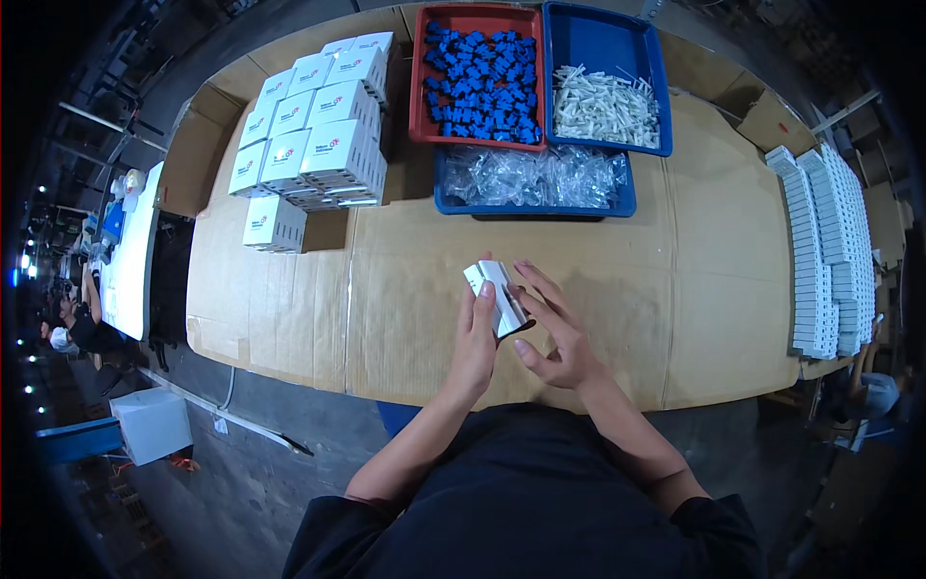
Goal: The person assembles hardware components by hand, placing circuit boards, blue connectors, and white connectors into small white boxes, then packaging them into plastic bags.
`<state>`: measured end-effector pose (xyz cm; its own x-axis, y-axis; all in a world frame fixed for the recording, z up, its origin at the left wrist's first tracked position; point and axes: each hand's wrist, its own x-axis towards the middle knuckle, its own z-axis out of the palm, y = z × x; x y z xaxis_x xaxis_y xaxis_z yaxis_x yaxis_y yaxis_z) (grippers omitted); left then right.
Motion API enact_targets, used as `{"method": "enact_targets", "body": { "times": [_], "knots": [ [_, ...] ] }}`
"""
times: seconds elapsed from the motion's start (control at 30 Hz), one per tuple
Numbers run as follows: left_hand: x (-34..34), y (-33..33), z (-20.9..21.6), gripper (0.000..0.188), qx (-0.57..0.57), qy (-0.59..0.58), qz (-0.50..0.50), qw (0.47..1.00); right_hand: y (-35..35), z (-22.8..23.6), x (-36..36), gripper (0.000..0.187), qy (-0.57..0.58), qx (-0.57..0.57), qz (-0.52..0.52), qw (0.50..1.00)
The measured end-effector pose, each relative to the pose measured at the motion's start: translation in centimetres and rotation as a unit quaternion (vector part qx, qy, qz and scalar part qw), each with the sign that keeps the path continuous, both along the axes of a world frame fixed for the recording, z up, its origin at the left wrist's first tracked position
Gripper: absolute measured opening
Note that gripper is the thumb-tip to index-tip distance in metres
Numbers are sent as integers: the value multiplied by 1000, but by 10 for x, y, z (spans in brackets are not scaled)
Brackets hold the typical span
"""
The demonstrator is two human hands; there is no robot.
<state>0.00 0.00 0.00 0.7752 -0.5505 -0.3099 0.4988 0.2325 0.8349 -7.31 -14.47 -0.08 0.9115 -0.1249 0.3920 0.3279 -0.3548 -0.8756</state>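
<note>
Over the near middle of the table, my left hand (473, 340) grips a white rectangular plastic piece (503, 297), thumb laid along its face. The piece is tilted, with a lengthwise groove and a dark spot at its lower right edge. My right hand (567, 352) is beside it on the right, fingers spread and thumb apart. Its fingertips are close to the piece's right edge; whether they touch it I cannot make out. Nothing shows in that hand.
White boxes (313, 135) are stacked at the back left. At the back stand a red tray (417, 106) of blue parts, a blue tray (603, 43) of white sticks and a blue bin (540, 210) of clear bags. Stacked white pieces (818, 251) line the right edge of the cardboard-covered table (579, 381).
</note>
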Motion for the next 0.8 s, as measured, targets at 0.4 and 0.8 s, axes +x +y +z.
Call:
{"method": "enact_targets", "body": {
  "times": [0.4, 0.8],
  "knots": [
    [-17, -10, -1, 54, 67, 39, 41, 996, 23, -21, -2, 41, -71, -137, -125, 980],
    [-22, -14, -4, 56, 60, 38, 66, 995, 27, -23, -4, 37, -70, -153, -158, 973]
  ]
}}
